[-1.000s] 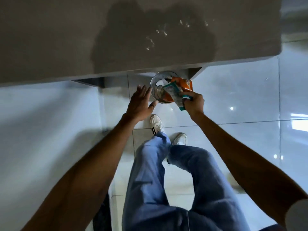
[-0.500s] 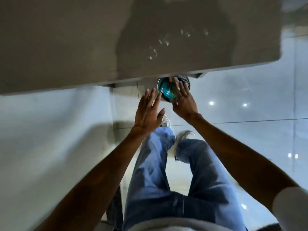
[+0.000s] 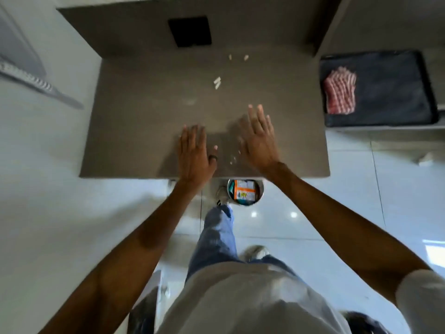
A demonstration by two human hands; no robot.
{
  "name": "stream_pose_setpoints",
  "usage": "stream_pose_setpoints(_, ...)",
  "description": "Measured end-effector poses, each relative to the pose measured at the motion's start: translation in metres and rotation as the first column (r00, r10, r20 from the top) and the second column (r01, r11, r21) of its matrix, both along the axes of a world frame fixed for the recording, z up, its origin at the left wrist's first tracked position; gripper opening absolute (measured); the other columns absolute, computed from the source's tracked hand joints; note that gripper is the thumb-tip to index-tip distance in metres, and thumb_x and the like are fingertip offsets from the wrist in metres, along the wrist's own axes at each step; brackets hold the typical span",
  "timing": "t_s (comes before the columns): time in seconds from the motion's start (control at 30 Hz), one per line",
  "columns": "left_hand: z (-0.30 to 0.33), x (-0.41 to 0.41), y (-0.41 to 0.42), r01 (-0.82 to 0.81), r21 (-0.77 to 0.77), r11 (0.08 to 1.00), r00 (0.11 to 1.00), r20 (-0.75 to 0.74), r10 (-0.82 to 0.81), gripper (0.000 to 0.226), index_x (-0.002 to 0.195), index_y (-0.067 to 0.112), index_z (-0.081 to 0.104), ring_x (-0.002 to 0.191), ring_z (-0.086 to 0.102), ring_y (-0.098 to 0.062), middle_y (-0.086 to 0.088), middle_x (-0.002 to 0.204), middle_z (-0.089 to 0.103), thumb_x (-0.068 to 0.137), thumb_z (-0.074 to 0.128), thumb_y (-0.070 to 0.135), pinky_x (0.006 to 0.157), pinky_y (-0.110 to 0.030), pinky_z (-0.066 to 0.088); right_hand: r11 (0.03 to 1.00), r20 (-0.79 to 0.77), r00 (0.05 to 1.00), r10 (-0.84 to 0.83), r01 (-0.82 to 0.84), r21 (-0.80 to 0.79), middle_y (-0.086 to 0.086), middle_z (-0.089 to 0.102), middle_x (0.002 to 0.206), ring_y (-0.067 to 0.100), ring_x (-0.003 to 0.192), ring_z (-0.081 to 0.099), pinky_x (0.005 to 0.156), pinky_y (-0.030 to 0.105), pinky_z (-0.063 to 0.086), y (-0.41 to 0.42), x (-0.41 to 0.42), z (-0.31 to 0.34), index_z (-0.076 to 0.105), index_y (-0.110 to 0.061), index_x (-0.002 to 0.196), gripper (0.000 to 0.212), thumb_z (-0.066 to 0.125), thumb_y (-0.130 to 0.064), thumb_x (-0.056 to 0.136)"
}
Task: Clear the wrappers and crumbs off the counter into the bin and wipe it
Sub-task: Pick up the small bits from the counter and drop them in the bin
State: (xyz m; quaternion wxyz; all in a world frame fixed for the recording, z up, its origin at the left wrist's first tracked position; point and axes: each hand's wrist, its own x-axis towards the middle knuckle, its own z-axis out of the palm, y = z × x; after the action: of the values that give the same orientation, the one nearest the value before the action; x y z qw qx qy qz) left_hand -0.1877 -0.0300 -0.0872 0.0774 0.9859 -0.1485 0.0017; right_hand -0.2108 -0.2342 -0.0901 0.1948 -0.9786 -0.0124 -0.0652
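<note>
The bin (image 3: 245, 192) holds wrappers (image 3: 243, 189); both hands (image 3: 195, 153) (image 3: 258, 138) spread flat, empty, over the counter (image 3: 144, 116).

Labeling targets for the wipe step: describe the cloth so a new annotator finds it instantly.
Start at the grey counter with the crumbs, then look past its right edge to the dark tray on the lower surface there. The cloth lies bunched on the tray's left part. It is the only red-and-white checked thing in view, well apart from both hands.

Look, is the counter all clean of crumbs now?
No, pale crumbs lie on the counter, some beyond the open hands and some between them.
</note>
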Motion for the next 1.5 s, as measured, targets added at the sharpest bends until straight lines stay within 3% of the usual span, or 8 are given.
stream_pose_setpoints(0.4, -0.028, 0.225, -0.076, 0.236, -0.113, 0.965, 0.932, -0.253, -0.258, 0.059, 0.164, 0.011, 0.03, 0.163, 0.015, -0.036, -0.017, 0.174, 0.018, 0.106, 0.041, 0.006, 0.132, -0.04, 0.023, 0.995, -0.349, 0.934, -0.074, 0.046, -0.086, 0.017, 0.014, 0.169, 0.04, 0.158, 0.007, 0.124, 0.05, 0.023, -0.05, 0.264, 0.002, 0.029, -0.015, 0.158, 0.069, 0.052, -0.001, 0.095)
stream_pose_setpoints(0.57, -0.02, 0.239, -0.091, 0.233, 0.039, 0.972, 0.922, -0.327, -0.208, 0.036, 0.135, 0.01, 0.063, 0.134, 0.06, -0.037, -0.017, 0.144, 0.061, 0.107, 0.041, 0.011, 0.107, -0.045, 0.049, 0.956, -0.485, 0.872, 0.064, -0.194, -0.222, 0.009, 0.012, 0.171, 0.038, 0.157, 0.014, 0.125, 0.049, 0.027, -0.064, 0.297, 0.0, 0.019, -0.027, 0.162, 0.064, 0.043, -0.014, 0.104)
stream_pose_setpoints(0.73, -0.008, 0.244, -0.094, 0.197, 0.13, 0.972, 0.926, -0.349, -0.141, 0.03, 0.121, 0.007, 0.073, 0.117, 0.071, -0.038, -0.018, 0.124, 0.074, 0.097, 0.054, 0.003, 0.102, -0.049, 0.057, 0.925, -0.348, 0.937, 0.045, -0.171, -0.34, 0.022, 0.065, 0.132, 0.043, 0.114, 0.066, 0.093, 0.049, 0.057, -0.063, 0.285, 0.007, 0.062, -0.009, 0.129, 0.035, 0.043, -0.027, 0.106)
stream_pose_setpoints(1.0, 0.002, 0.227, -0.096, -0.167, -0.167, 0.972, 0.914, -0.395, 0.089, 0.031, 0.113, 0.014, 0.081, 0.11, 0.075, -0.023, -0.006, 0.115, 0.08, 0.082, 0.076, 0.01, 0.101, -0.031, 0.057, 0.971, -0.421, 0.905, 0.063, -0.153, -0.183, 0.022, 0.07, 0.113, 0.042, 0.104, 0.068, 0.088, 0.041, 0.057, -0.08, 0.264, 0.004, 0.073, -0.004, 0.105, 0.021, 0.062, -0.011, 0.09)
stream_pose_setpoints(1.07, 0.006, 0.213, -0.102, -0.414, -0.448, 0.792, 0.846, -0.512, 0.153, 0.026, 0.1, 0.005, 0.081, 0.09, 0.078, -0.023, -0.011, 0.097, 0.083, 0.073, 0.081, 0.004, 0.09, -0.033, 0.063, 0.98, -0.418, 0.907, 0.049, -0.126, -0.157, 0.023, 0.072, 0.113, 0.042, 0.107, 0.068, 0.093, 0.043, 0.055, -0.089, 0.254, 0.005, 0.074, -0.002, 0.106, 0.022, 0.063, -0.009, 0.089)
stream_pose_setpoints(1.13, 0.012, 0.201, -0.112, -0.739, -0.644, 0.201, 0.663, -0.748, 0.04, 0.016, 0.089, -0.002, 0.073, 0.065, 0.073, -0.019, -0.009, 0.069, 0.078, 0.075, 0.075, -0.007, 0.068, -0.033, 0.065, 0.999, -0.359, 0.933, -0.002, -0.012, -0.038, 0.018, 0.076, 0.111, 0.036, 0.107, 0.071, 0.094, 0.036, 0.056, -0.098, 0.242, 0.009, 0.078, -0.006, 0.105, 0.024, 0.066, -0.01, 0.085)
stream_pose_setpoints(1.27, 0.02, 0.17, -0.114, -0.756, -0.205, -0.621, 0.538, -0.735, -0.412, 0.03, 0.082, 0.004, 0.067, 0.062, 0.068, -0.014, -0.004, 0.073, 0.076, 0.086, 0.043, -0.015, 0.057, -0.022, 0.058, 0.932, -0.178, 0.98, -0.085, 0.141, 0.333, -0.001, 0.081, 0.097, 0.007, 0.088, 0.073, 0.078, 0.006, 0.052, -0.093, 0.2, 0.039, 0.083, -0.015, 0.096, 0.02, 0.067, -0.01, 0.084)
stream_pose_setpoints(1.5, 0.033, 0.126, -0.122, -0.64, -0.141, -0.756, 0.666, -0.592, -0.453, 0.03, 0.077, 0.004, 0.074, 0.072, 0.069, -0.023, -0.009, 0.082, 0.074, 0.066, 0.046, 0.004, 0.063, -0.031, 0.056, 0.911, -0.049, 0.998, 0.034, -0.01, 0.412, -0.009, 0.078, 0.091, 0.004, 0.08, 0.069, 0.069, 0.001, 0.044, -0.052, 0.13, 0.091, 0.082, -0.015, 0.096, 0.017, 0.071, -0.011, 0.085)
